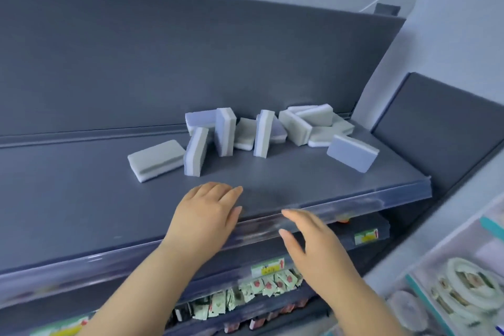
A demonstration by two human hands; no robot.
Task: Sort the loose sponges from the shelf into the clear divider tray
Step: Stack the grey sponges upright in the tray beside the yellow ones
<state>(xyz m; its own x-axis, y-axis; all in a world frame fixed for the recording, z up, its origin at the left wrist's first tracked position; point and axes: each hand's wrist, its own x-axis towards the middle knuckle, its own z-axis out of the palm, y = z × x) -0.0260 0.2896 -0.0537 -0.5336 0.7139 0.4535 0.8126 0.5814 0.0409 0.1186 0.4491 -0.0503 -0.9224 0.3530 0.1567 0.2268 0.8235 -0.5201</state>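
Several loose grey-and-white sponges (261, 132) lie scattered on the dark grey top shelf (81, 199), some flat, some on edge, some piled at the right. One flat sponge (156, 159) lies at the left end, another flat sponge (352, 152) at the right. My left hand (207, 213) hovers over the shelf's front part, fingers relaxed, holding nothing. My right hand (313, 243) is in front of the clear shelf edge strip (354, 203), fingers spread, empty. Both hands are short of the sponges. No clear divider tray is visible.
A dark back panel (191, 63) rises behind the sponges. Lower shelves hold small packets (259, 289) with price tags. At the right stands another rack with packaged goods (469, 286). A second dark shelf unit (436, 123) adjoins at the right.
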